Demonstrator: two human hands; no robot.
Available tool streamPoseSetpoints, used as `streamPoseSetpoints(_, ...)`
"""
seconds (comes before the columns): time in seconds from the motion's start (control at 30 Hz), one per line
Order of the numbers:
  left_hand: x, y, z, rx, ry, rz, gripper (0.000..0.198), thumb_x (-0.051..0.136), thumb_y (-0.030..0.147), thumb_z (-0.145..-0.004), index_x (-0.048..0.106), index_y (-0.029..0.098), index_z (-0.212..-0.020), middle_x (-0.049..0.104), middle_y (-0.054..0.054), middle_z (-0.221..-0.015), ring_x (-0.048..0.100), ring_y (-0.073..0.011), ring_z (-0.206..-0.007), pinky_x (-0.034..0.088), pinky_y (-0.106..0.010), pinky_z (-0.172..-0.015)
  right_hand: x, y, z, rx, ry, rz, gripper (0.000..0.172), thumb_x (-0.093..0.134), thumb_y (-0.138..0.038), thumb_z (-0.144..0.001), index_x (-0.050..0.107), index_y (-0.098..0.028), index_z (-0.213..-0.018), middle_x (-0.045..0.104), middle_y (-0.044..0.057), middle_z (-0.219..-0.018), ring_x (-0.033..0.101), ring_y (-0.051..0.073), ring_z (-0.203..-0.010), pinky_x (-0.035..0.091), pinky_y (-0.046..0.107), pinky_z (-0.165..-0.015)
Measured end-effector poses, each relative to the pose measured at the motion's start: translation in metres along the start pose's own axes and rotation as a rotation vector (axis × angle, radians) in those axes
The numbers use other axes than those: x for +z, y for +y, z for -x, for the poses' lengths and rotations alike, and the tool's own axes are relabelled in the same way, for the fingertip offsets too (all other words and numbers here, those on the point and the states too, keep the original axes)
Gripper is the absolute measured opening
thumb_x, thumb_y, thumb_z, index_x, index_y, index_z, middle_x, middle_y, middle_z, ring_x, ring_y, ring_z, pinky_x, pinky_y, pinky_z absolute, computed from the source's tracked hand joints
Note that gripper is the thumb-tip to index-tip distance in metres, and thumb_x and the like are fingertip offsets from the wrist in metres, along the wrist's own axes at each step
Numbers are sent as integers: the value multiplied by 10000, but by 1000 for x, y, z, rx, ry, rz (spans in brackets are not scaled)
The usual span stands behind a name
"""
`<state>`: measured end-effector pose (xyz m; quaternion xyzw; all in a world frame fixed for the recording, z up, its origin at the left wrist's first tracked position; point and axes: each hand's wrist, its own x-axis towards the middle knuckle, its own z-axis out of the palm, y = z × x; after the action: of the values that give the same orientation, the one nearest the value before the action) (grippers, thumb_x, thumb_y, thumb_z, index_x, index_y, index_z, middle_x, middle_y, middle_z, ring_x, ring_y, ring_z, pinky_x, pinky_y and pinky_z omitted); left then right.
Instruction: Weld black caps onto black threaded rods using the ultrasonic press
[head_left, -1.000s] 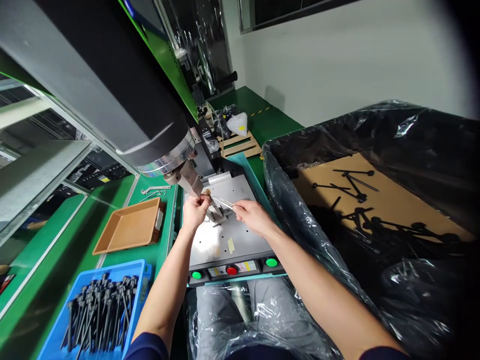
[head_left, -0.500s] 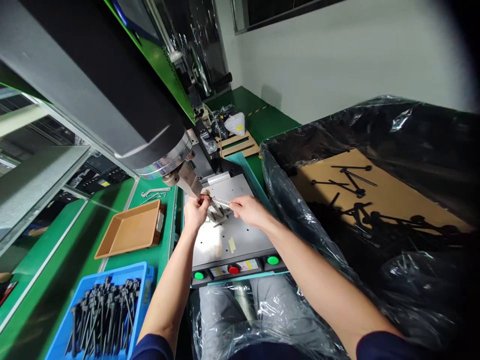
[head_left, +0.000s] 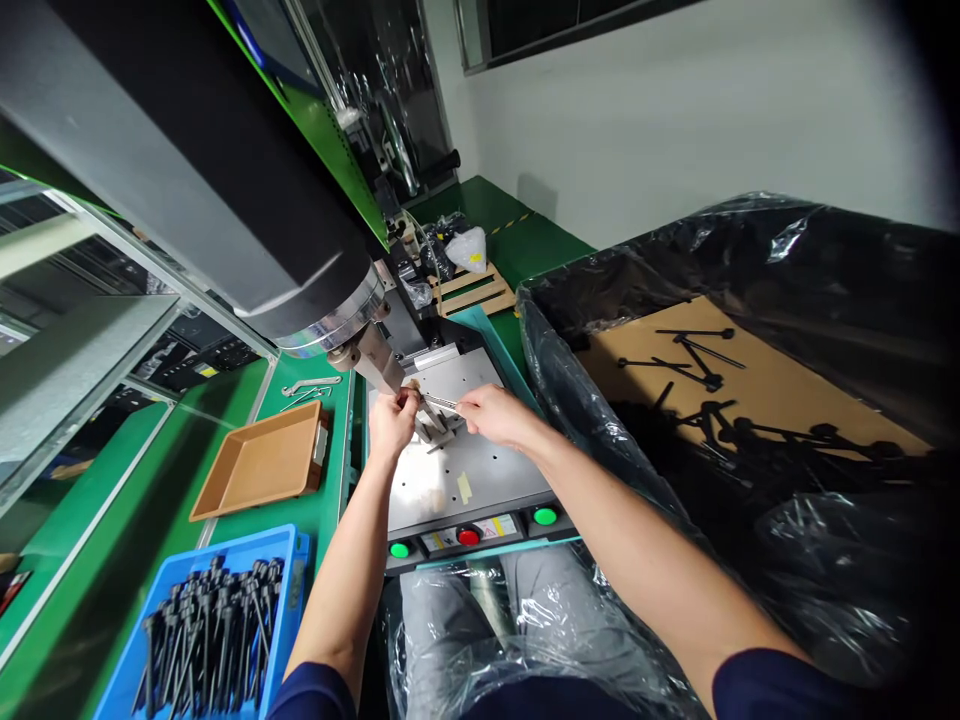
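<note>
My right hand (head_left: 489, 414) is closed on one end of a thin metal tool (head_left: 442, 403), whose other end reaches the top of a small metal fixture (head_left: 433, 425). Just left of the fixture, my left hand (head_left: 393, 422) is pinched under the machine's slanted metal head (head_left: 379, 360); what its fingers hold is too small to make out. The fixture stands on a grey metal plate (head_left: 487, 490) with screw holes.
Green buttons (head_left: 545, 516) and a red button (head_left: 469, 537) line the plate's front. At left are an orange tray (head_left: 259, 462), wrenches (head_left: 311, 384) and a blue bin (head_left: 291, 560) of black parts. A plastic-lined box (head_left: 555, 330) stands right.
The view has shifted slightly. Both hands keep nearly the same places and the same grip at the fixture.
</note>
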<state>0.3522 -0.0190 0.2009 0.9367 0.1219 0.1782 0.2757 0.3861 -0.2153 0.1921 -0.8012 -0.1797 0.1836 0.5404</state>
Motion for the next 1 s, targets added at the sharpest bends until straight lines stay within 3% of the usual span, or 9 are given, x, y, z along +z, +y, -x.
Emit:
streamPoseSetpoints(0.27,-1,-1,1,27,-5,73,277,512,378,-823,668,184,-702,570,2,-613,512,-145,-599,333,-258,-574,7,-14,2,-5,14,86,296,511,-267,-815,529,-178,-533,551,-4,-491,426,110,-429,234,264,-441)
streamPoseSetpoints(0.4,0,-2,0,35,3,111,321,505,415,-844,635,180,-669,549,7,-606,499,-138,-593,339,-255,-581,11,-21,3,-9,-4,101,303,505,-253,-812,513,-179,-518,523,-10,-465,401,109,-422,219,271,-439)
streamPoseSetpoints(0.57,0,-11,8,60,133,259,307,548,425,-849,604,171,-686,580,-12,-716,533,-138,-699,402,-252,-670,-2,-9,16,-13,11,24,301,486,-263,-818,506,-174,-531,455,-26,-446,341,91,-397,192,264,-421)
streamPoseSetpoints(0.67,-8,-22,32,-32,258,427,277,553,433,-859,600,169,-790,601,-23,-790,563,-136,-752,437,-244,-685,-13,11,35,-32,84,-114,280,481,-335,-841,540,-172,-621,504,-21,-531,357,83,-433,213,237,-422)
streamPoseSetpoints(0.77,-21,-35,72,-173,235,625,286,557,462,-863,569,177,-875,618,-35,-865,587,-127,-724,445,-224,-596,-8,30,54,7,80,-364,254,522,-423,-820,541,-178,-757,544,-21,-632,335,70,-445,205,215,-412)
streamPoseSetpoints(0.87,-33,-48,115,-273,159,731,292,605,461,-840,550,175,-837,619,-26,-845,584,-109,-645,434,-213,-538,14,42,70,117,-26,-577,322,573,-504,-782,484,-195,-791,502,-47,-627,285,58,-429,156,201,-397)
streamPoseSetpoints(1.0,-40,-64,157,-411,169,802,308,679,449,-785,582,162,-839,627,-14,-782,566,-97,-591,422,-208,-510,49,49,80,114,-60,-589,412,581,-600,-792,488,-199,-793,419,-68,-553,255,63,-423,152,209,-388)
